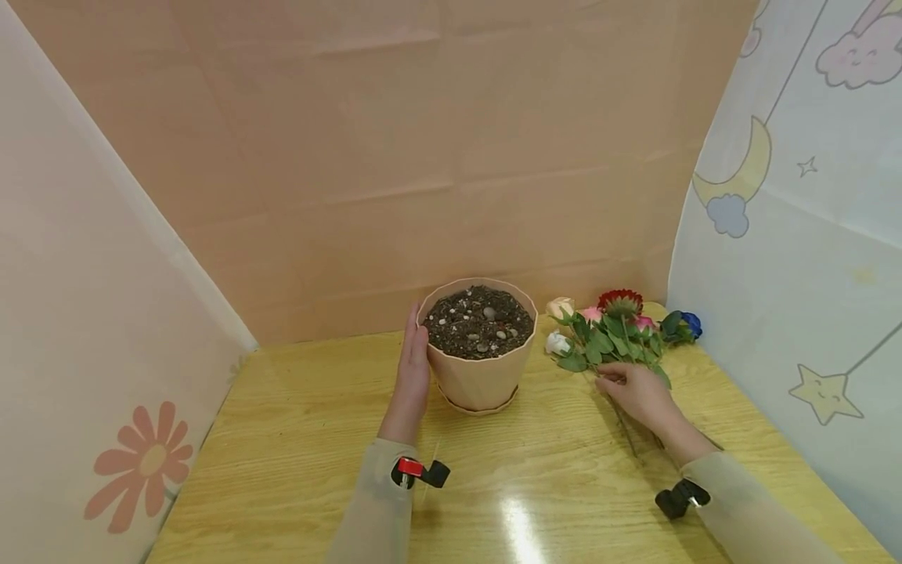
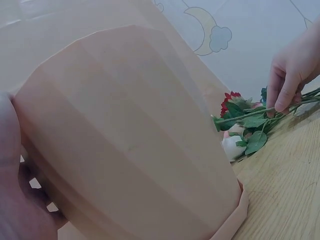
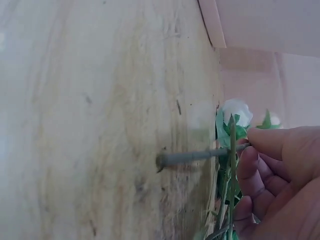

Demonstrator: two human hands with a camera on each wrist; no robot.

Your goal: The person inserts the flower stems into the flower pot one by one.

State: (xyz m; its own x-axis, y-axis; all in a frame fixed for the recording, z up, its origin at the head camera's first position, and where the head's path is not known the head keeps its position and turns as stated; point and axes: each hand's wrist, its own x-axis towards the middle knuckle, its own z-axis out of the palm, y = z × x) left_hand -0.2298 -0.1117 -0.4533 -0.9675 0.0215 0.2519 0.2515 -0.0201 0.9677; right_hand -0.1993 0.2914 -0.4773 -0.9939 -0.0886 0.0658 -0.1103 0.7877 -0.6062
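Observation:
A peach flowerpot (image 1: 481, 377) full of dark soil (image 1: 458, 313) and pebbles stands on a saucer (image 1: 477, 410). My left hand (image 1: 414, 368) lies along the pot's left side, fingers extended and palm against its wall. To the right of the pot, artificial flowers lie in a bunch: a red one (image 1: 620, 301), a white rose (image 1: 557, 342), a cream rose (image 1: 561, 308), pink ones and a blue one (image 1: 691, 324). Over their stems, my right hand (image 1: 640, 394) pinches a flower stem (image 3: 195, 156) between thumb and fingers. Which bloom that stem bears, I cannot tell.
The wooden table (image 1: 310, 439) runs up to a peach cloth backdrop (image 1: 338, 196) close behind the pot. Printed cloth sides rise at left and at right, the right one (image 1: 789, 298) close to the blue flower. Leafy stems overlap each other in the bunch.

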